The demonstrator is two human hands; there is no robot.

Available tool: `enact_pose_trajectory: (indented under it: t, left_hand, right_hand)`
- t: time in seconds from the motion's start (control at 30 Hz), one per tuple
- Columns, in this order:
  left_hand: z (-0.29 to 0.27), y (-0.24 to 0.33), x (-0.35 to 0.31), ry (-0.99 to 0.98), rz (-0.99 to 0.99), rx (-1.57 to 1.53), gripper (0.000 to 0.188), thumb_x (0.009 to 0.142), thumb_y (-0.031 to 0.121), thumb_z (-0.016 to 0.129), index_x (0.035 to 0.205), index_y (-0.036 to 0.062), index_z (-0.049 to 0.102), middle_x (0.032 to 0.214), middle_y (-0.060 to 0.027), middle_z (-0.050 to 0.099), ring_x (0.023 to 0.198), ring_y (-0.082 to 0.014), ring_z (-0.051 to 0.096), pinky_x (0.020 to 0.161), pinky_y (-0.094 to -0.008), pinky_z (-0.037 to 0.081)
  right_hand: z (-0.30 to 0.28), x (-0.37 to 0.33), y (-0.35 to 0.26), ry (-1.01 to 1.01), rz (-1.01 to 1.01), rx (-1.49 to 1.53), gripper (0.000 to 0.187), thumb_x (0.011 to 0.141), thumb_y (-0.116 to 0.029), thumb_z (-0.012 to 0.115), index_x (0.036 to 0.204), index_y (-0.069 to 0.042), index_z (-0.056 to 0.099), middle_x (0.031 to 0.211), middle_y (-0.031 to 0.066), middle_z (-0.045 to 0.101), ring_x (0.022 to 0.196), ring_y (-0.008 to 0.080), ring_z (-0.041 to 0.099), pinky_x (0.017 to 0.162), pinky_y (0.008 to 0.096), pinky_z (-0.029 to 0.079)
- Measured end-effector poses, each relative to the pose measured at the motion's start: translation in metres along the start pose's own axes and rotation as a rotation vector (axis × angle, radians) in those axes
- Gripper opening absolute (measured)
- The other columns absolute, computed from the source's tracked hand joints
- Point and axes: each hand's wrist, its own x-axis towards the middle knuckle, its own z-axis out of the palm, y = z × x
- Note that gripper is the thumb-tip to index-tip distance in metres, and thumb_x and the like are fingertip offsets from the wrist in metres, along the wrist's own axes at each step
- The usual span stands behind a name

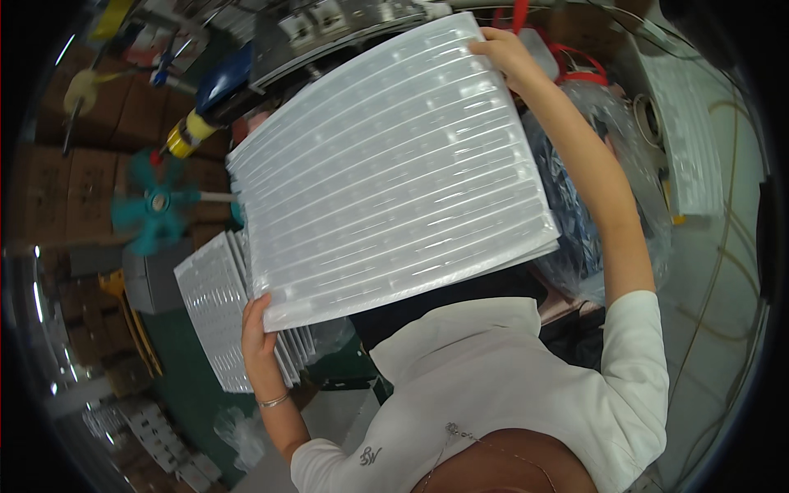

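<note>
The ribbed translucent sheets (386, 181), held up before the torso (493, 370), are pinched at opposite corners by the fingers of the left hand (257, 333) and the right hand (505, 56), and are judged light, slick, flexible and easily creased, so best gripped along both edges.

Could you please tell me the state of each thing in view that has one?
Ridged trays: layered together, held at two corners.
Left hand: gripping the trays' lower-left corner.
Right hand: gripping their upper-right corner.
Second tray stack: layered, not gripped.
Fan: blades blurred, apparently spinning.
Clear bag: holding dark bluish material.
</note>
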Motion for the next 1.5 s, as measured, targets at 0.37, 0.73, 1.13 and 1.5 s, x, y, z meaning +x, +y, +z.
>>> enact_pose_trajectory:
  t: [0.37,0.73,1.13,1.5]
  left_hand:
    - [0.018,0.014,0.015,-0.075,0.017,0.167,0.032,0.081,0.013,0.061,0.109,-0.0023,0.054,0.1,-0.0105,0.061,0.09,-0.0209,0.06,0.083,-0.0316,0.047]
    - [0.014,-0.002,0.005,-0.078,-0.007,0.149,0.032,0.084,0.013,0.059,0.112,-0.0022,0.055,0.099,-0.0093,0.063,0.088,-0.0151,0.06,0.08,-0.0263,0.046]
    - [0.003,-0.018,0.023,0.094,0.136,0.273,0.035,0.089,0.023,0.054,0.115,-0.0008,0.053,0.11,-0.0083,0.057,0.102,-0.0176,0.054,0.088,-0.0299,0.042]
    - [0.037,-0.031,0.04,0.387,0.336,0.35,0.052,0.091,0.039,0.051,0.116,-0.0065,0.052,0.11,-0.0118,0.057,0.095,-0.0194,0.056,0.079,-0.0302,0.047]
  right_hand:
    - [-0.031,-0.01,0.018,0.026,0.146,0.006,0.031,0.078,-0.01,0.058,0.107,0.002,0.057,0.093,0.0122,0.063,0.08,0.0205,0.062,0.071,0.0337,0.05]
    - [-0.029,-0.003,0.033,-0.061,0.156,0.188,0.033,0.082,-0.008,0.054,0.114,0.003,0.053,0.099,0.0117,0.062,0.084,0.0179,0.062,0.073,0.029,0.05]
    - [-0.105,-0.037,0.063,0.25,-0.011,-0.028,0.031,0.085,-0.023,0.058,0.112,-0.008,0.058,0.09,-0.0008,0.063,0.082,0.0074,0.059,0.065,0.0232,0.047]
    - [-0.153,-0.242,0.323,0.116,0.491,-1.343,0.023,0.08,-0.014,0.052,0.101,-0.011,0.061,0.097,0.011,0.056,0.089,0.0313,0.059,0.069,0.0456,0.051]
